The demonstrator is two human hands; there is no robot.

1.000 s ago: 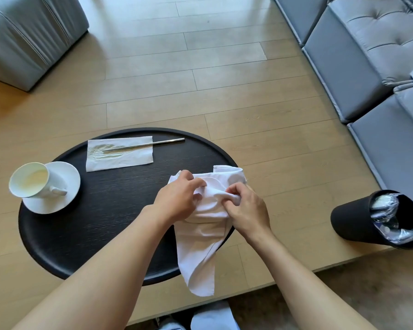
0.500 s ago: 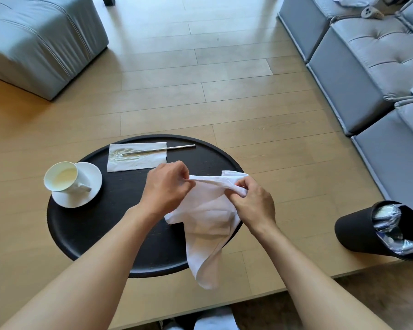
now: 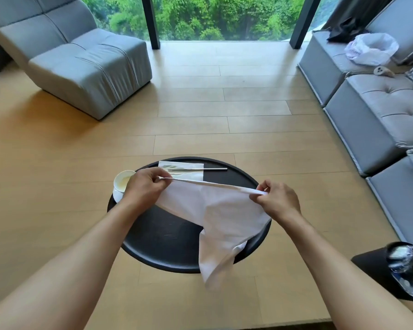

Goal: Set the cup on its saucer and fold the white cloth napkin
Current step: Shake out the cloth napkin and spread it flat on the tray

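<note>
above the table (image 3: 162, 236), the left hand (image 3: 145, 186) and right hand (image 3: 277, 201) each pinch a top corner of the napkin (image 3: 227, 217), stretching that edge taut so it hangs flat for folding; the cup (image 3: 123, 181) already sits on its saucer (image 3: 116, 196) at the table's left rim

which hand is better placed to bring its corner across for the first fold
Probably the right hand. It pinches its napkin corner over bare table, while the left hand is crowded against the cup, so it is better kept as the anchor.
</note>
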